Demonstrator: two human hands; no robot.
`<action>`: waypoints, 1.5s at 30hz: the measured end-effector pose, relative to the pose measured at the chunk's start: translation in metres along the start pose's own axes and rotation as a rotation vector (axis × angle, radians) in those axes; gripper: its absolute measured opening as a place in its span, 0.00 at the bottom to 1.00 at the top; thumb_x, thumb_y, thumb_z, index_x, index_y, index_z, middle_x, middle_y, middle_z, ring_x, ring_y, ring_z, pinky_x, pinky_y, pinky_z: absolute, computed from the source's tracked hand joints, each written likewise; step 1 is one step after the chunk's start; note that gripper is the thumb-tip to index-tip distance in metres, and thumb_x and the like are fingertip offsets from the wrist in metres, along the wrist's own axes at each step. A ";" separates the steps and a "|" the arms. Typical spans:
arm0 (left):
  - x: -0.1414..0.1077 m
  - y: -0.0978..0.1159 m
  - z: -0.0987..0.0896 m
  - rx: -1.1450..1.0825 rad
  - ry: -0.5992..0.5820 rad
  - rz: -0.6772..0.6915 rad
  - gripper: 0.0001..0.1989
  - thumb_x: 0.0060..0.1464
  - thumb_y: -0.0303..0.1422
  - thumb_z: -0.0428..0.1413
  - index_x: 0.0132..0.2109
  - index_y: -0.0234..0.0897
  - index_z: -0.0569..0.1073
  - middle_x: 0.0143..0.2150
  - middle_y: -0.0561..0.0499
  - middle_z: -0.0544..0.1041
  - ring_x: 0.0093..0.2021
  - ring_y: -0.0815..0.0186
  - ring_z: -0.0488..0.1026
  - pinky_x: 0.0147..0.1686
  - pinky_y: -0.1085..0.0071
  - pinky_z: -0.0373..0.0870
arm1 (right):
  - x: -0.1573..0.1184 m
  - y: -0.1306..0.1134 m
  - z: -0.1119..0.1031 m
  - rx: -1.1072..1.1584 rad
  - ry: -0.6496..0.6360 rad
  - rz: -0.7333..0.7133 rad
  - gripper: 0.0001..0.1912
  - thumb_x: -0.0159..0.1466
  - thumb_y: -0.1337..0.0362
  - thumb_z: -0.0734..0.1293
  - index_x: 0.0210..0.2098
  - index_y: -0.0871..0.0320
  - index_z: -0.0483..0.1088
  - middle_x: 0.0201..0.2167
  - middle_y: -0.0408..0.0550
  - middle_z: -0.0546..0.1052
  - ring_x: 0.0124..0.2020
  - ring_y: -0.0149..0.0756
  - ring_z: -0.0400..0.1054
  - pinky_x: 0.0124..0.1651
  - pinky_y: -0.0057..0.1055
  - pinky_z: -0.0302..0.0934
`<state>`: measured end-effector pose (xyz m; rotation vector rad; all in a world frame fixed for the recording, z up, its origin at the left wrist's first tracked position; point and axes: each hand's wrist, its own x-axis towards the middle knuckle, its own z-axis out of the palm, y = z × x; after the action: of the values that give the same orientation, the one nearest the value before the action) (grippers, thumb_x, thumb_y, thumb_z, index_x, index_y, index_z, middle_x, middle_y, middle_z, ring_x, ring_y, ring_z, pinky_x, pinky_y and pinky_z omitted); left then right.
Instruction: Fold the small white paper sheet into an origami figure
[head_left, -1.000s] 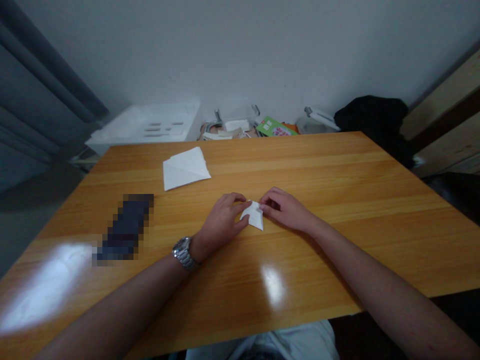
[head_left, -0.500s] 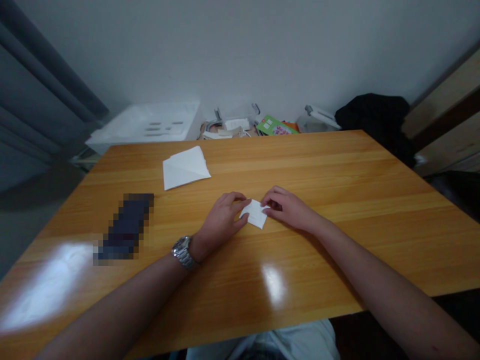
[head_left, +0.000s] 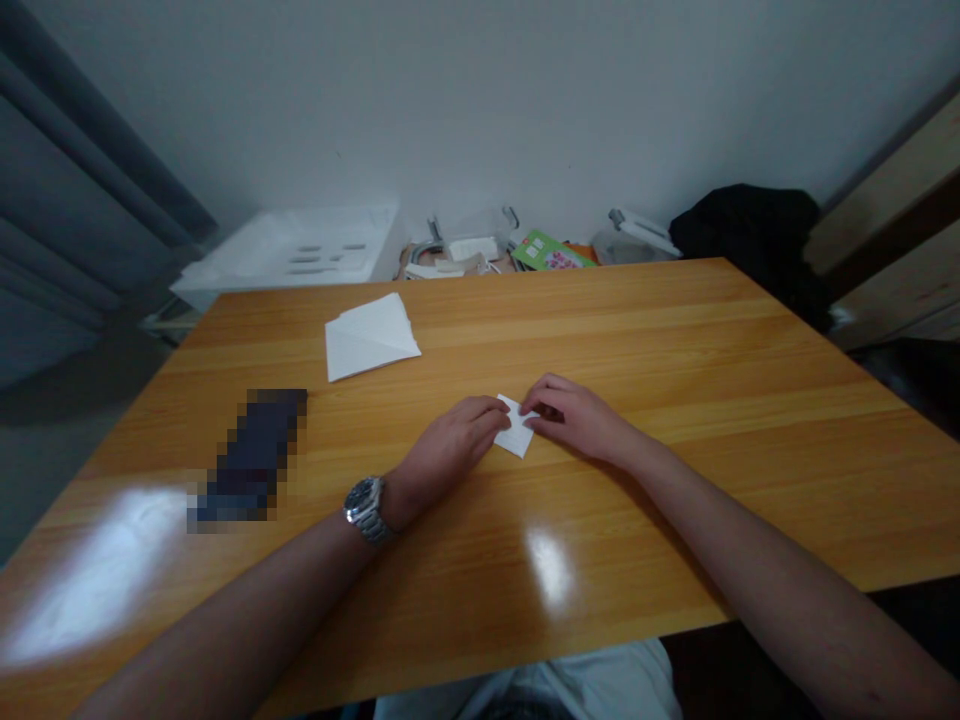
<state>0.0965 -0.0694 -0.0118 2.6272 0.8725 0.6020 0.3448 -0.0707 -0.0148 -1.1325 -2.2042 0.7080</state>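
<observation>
Touched by both hands on the glossy orange-brown wooden tabletop (head_left: 637,340), the small white folded-paper square (head_left: 517,438) lies right of your left hand (head_left: 454,440), its bunched fingers pressing or pinching, unclear which, and left of your right hand (head_left: 574,415), nearly closed on its right corner.

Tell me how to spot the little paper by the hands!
Find the table. Near its middle, look between the left hand and the right hand: there's the little paper. It's white like the big paper farther back, but much smaller.
</observation>
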 end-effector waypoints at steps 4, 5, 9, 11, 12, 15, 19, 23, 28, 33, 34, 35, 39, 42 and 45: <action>0.000 -0.001 -0.001 -0.023 -0.046 -0.033 0.09 0.70 0.31 0.47 0.51 0.38 0.71 0.51 0.46 0.75 0.52 0.61 0.73 0.55 0.63 0.72 | 0.001 -0.001 0.001 0.030 -0.022 -0.096 0.06 0.68 0.68 0.66 0.42 0.55 0.76 0.42 0.49 0.74 0.45 0.37 0.70 0.49 0.36 0.66; 0.001 -0.002 -0.001 -0.034 -0.045 -0.035 0.09 0.70 0.31 0.47 0.50 0.38 0.71 0.51 0.46 0.75 0.51 0.61 0.73 0.54 0.63 0.72 | 0.002 -0.002 0.001 0.040 -0.040 -0.113 0.07 0.69 0.69 0.65 0.42 0.54 0.76 0.43 0.49 0.75 0.46 0.37 0.70 0.50 0.36 0.66; 0.001 -0.003 -0.002 -0.061 -0.032 -0.033 0.09 0.69 0.32 0.49 0.50 0.38 0.72 0.50 0.46 0.76 0.50 0.61 0.74 0.53 0.62 0.73 | 0.002 -0.002 0.000 0.052 -0.089 -0.126 0.07 0.68 0.69 0.65 0.42 0.54 0.76 0.45 0.49 0.75 0.47 0.38 0.71 0.52 0.37 0.66; 0.001 -0.004 -0.002 -0.070 -0.026 -0.030 0.08 0.69 0.32 0.49 0.50 0.38 0.71 0.50 0.46 0.76 0.50 0.61 0.74 0.53 0.63 0.73 | 0.001 -0.002 -0.002 0.058 -0.106 -0.121 0.07 0.66 0.68 0.68 0.43 0.54 0.76 0.46 0.50 0.75 0.48 0.39 0.70 0.52 0.38 0.66; 0.001 -0.004 -0.002 -0.077 -0.021 -0.025 0.08 0.69 0.31 0.49 0.50 0.39 0.71 0.50 0.46 0.76 0.51 0.62 0.74 0.53 0.63 0.73 | 0.001 -0.002 -0.004 0.064 -0.115 -0.118 0.08 0.64 0.68 0.70 0.43 0.54 0.76 0.46 0.50 0.75 0.49 0.39 0.70 0.52 0.38 0.66; 0.000 -0.006 -0.001 -0.071 0.006 -0.014 0.09 0.68 0.30 0.49 0.51 0.40 0.71 0.57 0.45 0.72 0.55 0.62 0.73 0.56 0.63 0.72 | 0.000 -0.001 -0.007 0.090 -0.140 -0.124 0.11 0.61 0.65 0.74 0.44 0.53 0.76 0.48 0.50 0.75 0.50 0.40 0.70 0.54 0.39 0.66; 0.000 -0.008 -0.001 -0.002 0.031 0.004 0.09 0.67 0.30 0.51 0.51 0.38 0.72 0.59 0.43 0.72 0.58 0.59 0.72 0.58 0.59 0.70 | 0.000 0.000 -0.007 0.114 -0.142 -0.130 0.12 0.61 0.64 0.75 0.44 0.54 0.76 0.48 0.50 0.74 0.50 0.39 0.70 0.54 0.39 0.66; 0.001 -0.009 -0.001 0.029 0.020 0.008 0.08 0.67 0.31 0.52 0.51 0.37 0.72 0.57 0.44 0.76 0.55 0.58 0.74 0.56 0.57 0.70 | 0.001 0.001 -0.007 0.128 -0.138 -0.124 0.11 0.61 0.64 0.74 0.44 0.53 0.77 0.48 0.50 0.74 0.50 0.39 0.70 0.55 0.40 0.66; 0.001 -0.010 -0.001 0.016 0.029 0.007 0.08 0.67 0.31 0.53 0.50 0.38 0.72 0.56 0.45 0.77 0.56 0.58 0.73 0.58 0.57 0.69 | 0.001 0.000 -0.008 0.142 -0.140 -0.115 0.09 0.63 0.65 0.73 0.43 0.54 0.77 0.47 0.50 0.74 0.49 0.39 0.70 0.54 0.39 0.66; 0.000 -0.011 0.000 0.010 0.029 0.014 0.07 0.67 0.31 0.53 0.49 0.38 0.73 0.55 0.45 0.77 0.55 0.58 0.74 0.57 0.57 0.69 | 0.000 0.002 -0.007 0.149 -0.140 -0.133 0.05 0.65 0.65 0.72 0.41 0.54 0.78 0.47 0.50 0.73 0.50 0.38 0.70 0.55 0.39 0.65; 0.000 -0.011 0.000 0.012 0.027 0.014 0.07 0.67 0.31 0.53 0.49 0.38 0.73 0.55 0.45 0.77 0.55 0.58 0.74 0.57 0.57 0.69 | 0.000 0.003 -0.006 0.143 -0.141 -0.139 0.04 0.66 0.65 0.71 0.40 0.54 0.78 0.48 0.50 0.73 0.50 0.38 0.70 0.55 0.38 0.65; 0.001 -0.011 0.000 0.014 0.027 0.014 0.07 0.67 0.31 0.53 0.49 0.38 0.73 0.55 0.45 0.77 0.55 0.58 0.74 0.57 0.57 0.70 | 0.000 0.003 -0.005 0.137 -0.142 -0.148 0.03 0.66 0.65 0.70 0.39 0.55 0.79 0.48 0.51 0.73 0.50 0.38 0.70 0.55 0.38 0.65; 0.001 -0.009 -0.001 0.005 0.036 0.012 0.08 0.67 0.32 0.51 0.49 0.38 0.74 0.55 0.45 0.78 0.54 0.58 0.74 0.57 0.58 0.70 | 0.000 0.003 -0.002 0.132 -0.131 -0.177 0.04 0.68 0.65 0.68 0.38 0.56 0.77 0.47 0.52 0.74 0.48 0.37 0.70 0.53 0.36 0.65; 0.002 -0.006 -0.003 -0.016 0.031 -0.017 0.11 0.68 0.34 0.51 0.51 0.37 0.74 0.54 0.44 0.79 0.54 0.58 0.75 0.57 0.58 0.70 | 0.002 0.000 -0.002 0.134 -0.108 -0.168 0.05 0.70 0.65 0.66 0.39 0.56 0.74 0.45 0.51 0.75 0.47 0.37 0.70 0.53 0.36 0.65; 0.002 -0.003 -0.005 -0.024 0.025 -0.045 0.14 0.67 0.39 0.53 0.53 0.38 0.74 0.54 0.44 0.79 0.54 0.57 0.75 0.56 0.58 0.70 | 0.003 -0.005 -0.002 0.125 -0.100 -0.141 0.05 0.71 0.64 0.65 0.40 0.56 0.72 0.43 0.50 0.76 0.45 0.37 0.70 0.51 0.36 0.64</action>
<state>0.0936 -0.0648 -0.0081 2.5766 0.9235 0.6316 0.3427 -0.0703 -0.0096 -0.8883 -2.2620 0.8439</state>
